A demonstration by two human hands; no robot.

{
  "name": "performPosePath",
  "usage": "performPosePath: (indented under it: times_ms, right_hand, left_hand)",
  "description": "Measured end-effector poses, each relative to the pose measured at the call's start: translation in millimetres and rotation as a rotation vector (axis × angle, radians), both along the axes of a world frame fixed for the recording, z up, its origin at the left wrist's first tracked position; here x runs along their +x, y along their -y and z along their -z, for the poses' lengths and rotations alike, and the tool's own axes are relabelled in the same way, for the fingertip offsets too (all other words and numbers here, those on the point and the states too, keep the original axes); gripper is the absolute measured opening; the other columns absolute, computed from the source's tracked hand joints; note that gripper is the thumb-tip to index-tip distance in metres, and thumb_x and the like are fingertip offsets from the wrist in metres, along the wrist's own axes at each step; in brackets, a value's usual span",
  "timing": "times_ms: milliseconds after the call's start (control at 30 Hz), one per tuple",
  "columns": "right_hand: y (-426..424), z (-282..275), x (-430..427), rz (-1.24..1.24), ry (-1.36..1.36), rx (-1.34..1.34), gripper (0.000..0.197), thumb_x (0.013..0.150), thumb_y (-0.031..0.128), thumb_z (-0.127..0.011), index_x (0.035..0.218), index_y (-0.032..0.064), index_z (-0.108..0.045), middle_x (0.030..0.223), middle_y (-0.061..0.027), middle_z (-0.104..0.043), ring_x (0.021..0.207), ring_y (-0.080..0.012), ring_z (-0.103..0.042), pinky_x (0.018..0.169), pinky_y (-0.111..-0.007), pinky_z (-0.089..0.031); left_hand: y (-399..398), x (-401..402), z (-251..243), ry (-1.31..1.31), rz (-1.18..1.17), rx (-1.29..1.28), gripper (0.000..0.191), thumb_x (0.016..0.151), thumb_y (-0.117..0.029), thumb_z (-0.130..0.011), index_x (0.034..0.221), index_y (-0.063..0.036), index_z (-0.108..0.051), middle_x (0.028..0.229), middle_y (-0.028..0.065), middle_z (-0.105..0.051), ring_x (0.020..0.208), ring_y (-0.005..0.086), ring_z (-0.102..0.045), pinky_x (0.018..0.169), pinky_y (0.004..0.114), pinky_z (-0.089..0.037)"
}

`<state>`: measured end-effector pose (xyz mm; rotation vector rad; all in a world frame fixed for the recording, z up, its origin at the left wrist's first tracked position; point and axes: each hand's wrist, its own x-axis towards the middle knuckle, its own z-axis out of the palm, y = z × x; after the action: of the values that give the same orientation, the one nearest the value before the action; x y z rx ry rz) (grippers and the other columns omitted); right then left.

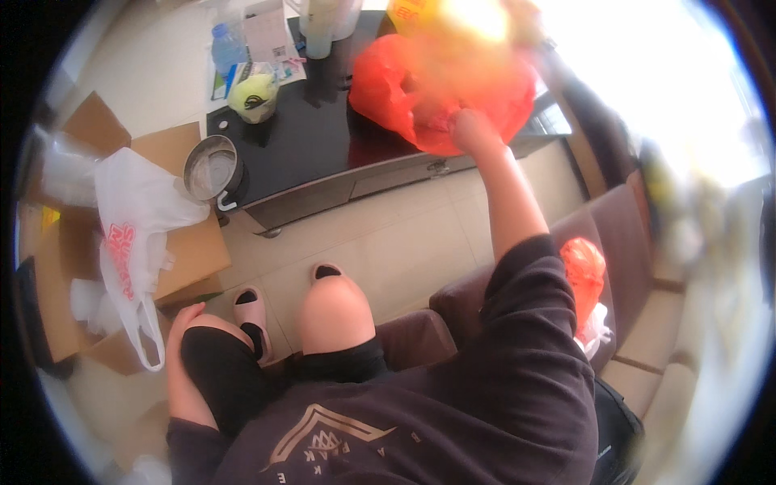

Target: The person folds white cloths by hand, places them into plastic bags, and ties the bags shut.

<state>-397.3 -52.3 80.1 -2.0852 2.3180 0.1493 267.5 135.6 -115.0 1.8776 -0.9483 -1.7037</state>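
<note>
My right hand (476, 131) reaches forward to a red plastic bag (382, 85) on the black table and touches its near side. The fingers are bent in at the bag's folds, and their tips are hidden, so a grip cannot be made out. Part of the bag is blurred by glare, with a yellow item (407, 15) bearing writing behind it. My left hand (189, 316) rests on my left knee with the fingers stretched out, holding nothing. Close by on that side lies a white plastic carrier bag (142, 188) over an open cardboard box (197, 254).
On the black glossy table (303, 145) stand a metal pot (212, 167), a tied pale-green bag (253, 97), a blue-capped bottle (227, 48) and a tall clear container (318, 36). A smaller red bag (583, 273) lies on the brown sofa (618, 236) at my right.
</note>
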Motion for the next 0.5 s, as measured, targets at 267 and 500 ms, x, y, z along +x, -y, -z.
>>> performPosePath:
  times_ms: [267, 500]
  right_hand:
    - [40.4, 95.6, -38.6, 0.203, 0.140, -0.226, 0.031, 0.090, 0.017, -0.044, 0.110, 0.0038, -0.065, 0.110, -0.0212, -0.065, 0.104, -0.0368, -0.062, 0.091, -0.046, -0.049]
    - [12.7, -17.0, -12.9, 0.063, 0.009, -0.163, 0.026, 0.081, 0.023, -0.058, 0.096, 0.0068, -0.071, 0.091, -0.0182, -0.069, 0.090, -0.0346, -0.066, 0.082, -0.042, -0.051]
  left_hand:
    - [-2.8, 5.7, -7.8, -0.141, 0.051, 0.077, 0.037, 0.092, -0.035, -0.055, 0.077, -0.0028, -0.065, 0.073, 0.0064, -0.066, 0.068, 0.0160, -0.062, 0.067, 0.030, -0.048]
    - [-1.3, -15.5, -47.1, -0.342, -0.058, -0.045, 0.034, 0.091, -0.032, -0.058, 0.088, 0.0012, -0.066, 0.082, 0.0130, -0.069, 0.077, 0.0179, -0.065, 0.075, 0.030, -0.051]
